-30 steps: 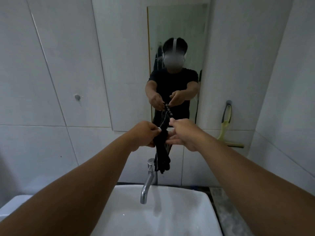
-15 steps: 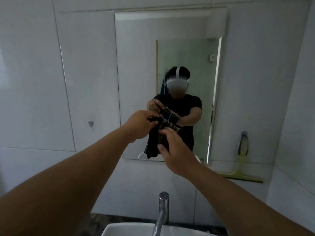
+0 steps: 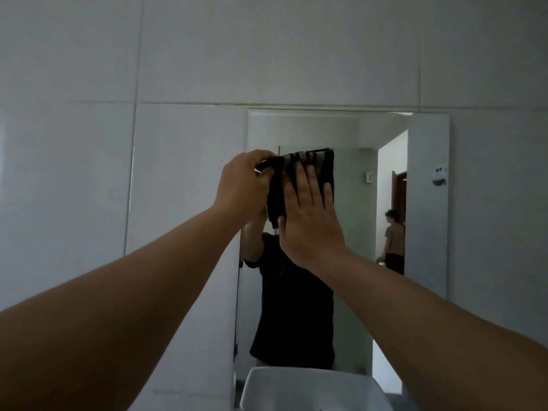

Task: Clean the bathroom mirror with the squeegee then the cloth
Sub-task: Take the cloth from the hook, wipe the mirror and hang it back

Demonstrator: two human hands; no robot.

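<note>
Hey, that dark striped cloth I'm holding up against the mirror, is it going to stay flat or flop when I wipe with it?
The dark striped cloth looks soft: its lower part hangs in loose folds below the left hand, so it will probably sag wherever unsupported. The right hand lies flat over it, which should keep that patch spread. It seems light, pinched easily by one edge.

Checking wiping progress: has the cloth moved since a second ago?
Yes. The cloth has risen from below the mirror's lower edge, near the tap, to its upper part, with the right hand spread flat on it.
</note>
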